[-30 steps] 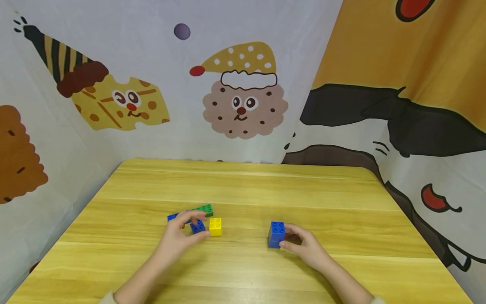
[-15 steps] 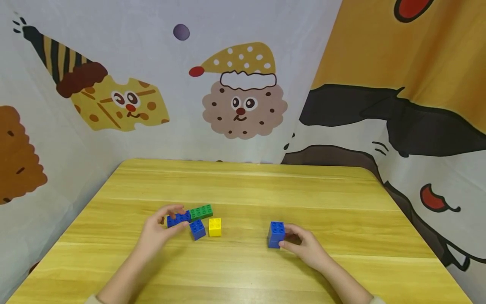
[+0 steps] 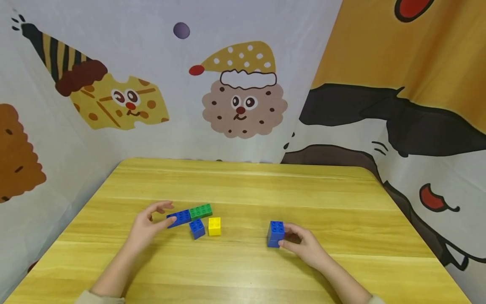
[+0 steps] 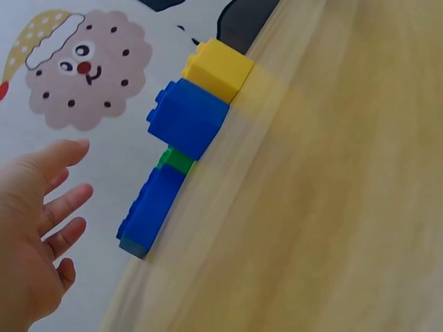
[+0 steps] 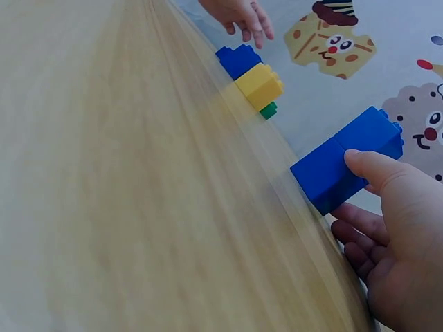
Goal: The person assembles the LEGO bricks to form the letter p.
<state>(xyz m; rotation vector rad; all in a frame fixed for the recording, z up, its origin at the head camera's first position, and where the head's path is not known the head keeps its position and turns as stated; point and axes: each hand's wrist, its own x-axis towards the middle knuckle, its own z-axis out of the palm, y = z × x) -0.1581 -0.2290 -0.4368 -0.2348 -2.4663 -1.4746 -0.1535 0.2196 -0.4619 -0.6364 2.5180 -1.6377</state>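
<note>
My right hand pinches a stack of two blue building blocks between thumb and fingers; the stack stands upright on the table. In the right wrist view the thumb lies across the side of the blue stack. My left hand, its fingers parted and holding nothing, hovers at the left end of a long blue block. End to end with that block lies a long green block. In front of them sit a small blue block and a yellow block, slightly apart.
The wooden table has its far edge against a cloth backdrop printed with cartoon figures. Bare tabletop lies between the left group of blocks and the blue stack.
My left hand has moved left, from over the small blue block to the left end of the long blue block. The right hand and its stack have stayed in place.
</note>
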